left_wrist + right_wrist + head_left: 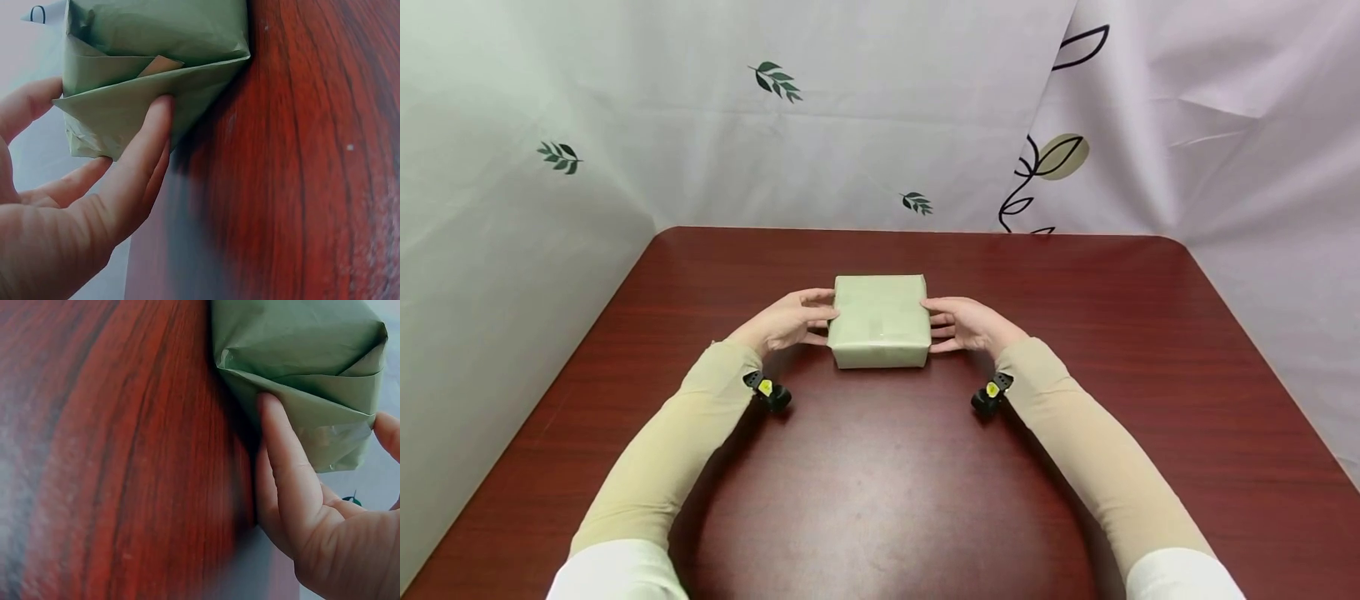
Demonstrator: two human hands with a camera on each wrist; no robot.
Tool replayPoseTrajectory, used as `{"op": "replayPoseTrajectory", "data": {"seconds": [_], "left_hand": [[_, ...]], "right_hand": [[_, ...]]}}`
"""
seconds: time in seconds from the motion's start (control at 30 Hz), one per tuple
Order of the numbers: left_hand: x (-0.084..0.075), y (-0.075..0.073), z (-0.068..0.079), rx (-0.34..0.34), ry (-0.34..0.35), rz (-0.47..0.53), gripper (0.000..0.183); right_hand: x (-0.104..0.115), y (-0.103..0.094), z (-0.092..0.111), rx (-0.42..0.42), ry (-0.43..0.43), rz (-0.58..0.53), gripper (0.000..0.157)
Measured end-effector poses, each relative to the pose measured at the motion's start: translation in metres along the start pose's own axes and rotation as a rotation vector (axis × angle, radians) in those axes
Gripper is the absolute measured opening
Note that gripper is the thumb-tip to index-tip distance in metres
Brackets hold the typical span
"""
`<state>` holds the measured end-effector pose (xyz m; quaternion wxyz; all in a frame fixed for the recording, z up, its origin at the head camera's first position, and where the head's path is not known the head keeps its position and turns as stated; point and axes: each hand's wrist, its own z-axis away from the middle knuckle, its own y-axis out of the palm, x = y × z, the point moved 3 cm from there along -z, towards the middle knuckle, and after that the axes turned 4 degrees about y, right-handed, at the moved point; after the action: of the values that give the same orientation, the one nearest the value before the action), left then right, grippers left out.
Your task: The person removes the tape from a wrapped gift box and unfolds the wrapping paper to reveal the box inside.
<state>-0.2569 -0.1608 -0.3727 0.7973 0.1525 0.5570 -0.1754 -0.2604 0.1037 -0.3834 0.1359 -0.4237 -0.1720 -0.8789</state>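
Observation:
A box wrapped in pale green paper is between my two hands, at the middle of the table. My left hand touches its left end with fairly straight, spread fingers. On the opposite end, the fingers of my right hand press in the same way. The left wrist view shows folded paper on that end, with a small brown patch peeking out of the fold. Clear tape shines on the right end flap. Whether the box's bottom touches the table cannot be told.
The dark red wood-grain table reflects light in front of the box. White cloth with leaf prints hangs behind the table and along its sides. Each wrist wears a strapped black camera, the left camera and the right camera.

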Motion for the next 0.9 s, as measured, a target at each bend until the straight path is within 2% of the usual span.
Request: {"op": "replayPoseTrajectory", "data": {"seconds": [0.1,0.3,0.43,0.57,0.67,0.77,0.9], "left_hand": [[0.000,0.001,0.000,-0.001,-0.003,0.000,0.068],[0.002,0.000,-0.002,-0.012,-0.008,0.004,0.067],[0.000,0.000,0.000,-0.028,-0.006,-0.010,0.064],[-0.006,0.001,0.005,-0.059,0.014,-0.022,0.061],[-0.012,0.002,0.009,-0.104,0.050,-0.023,0.061],[-0.019,0.001,0.013,-0.180,0.109,-0.047,0.059],[-0.031,0.006,0.019,-0.277,0.227,-0.187,0.052]], "right_hand": [[0.000,-0.001,-0.001,0.001,-0.002,0.013,0.058],[-0.002,-0.009,-0.003,0.010,-0.068,0.038,0.061],[-0.001,-0.009,-0.003,-0.037,-0.082,0.051,0.044],[0.002,-0.007,0.000,-0.079,-0.053,0.054,0.028],[0.005,-0.009,0.003,-0.100,-0.048,0.038,0.023],[0.010,-0.012,0.008,-0.138,-0.064,0.040,0.019],[0.017,-0.015,0.014,-0.184,-0.121,0.068,0.013]]}}
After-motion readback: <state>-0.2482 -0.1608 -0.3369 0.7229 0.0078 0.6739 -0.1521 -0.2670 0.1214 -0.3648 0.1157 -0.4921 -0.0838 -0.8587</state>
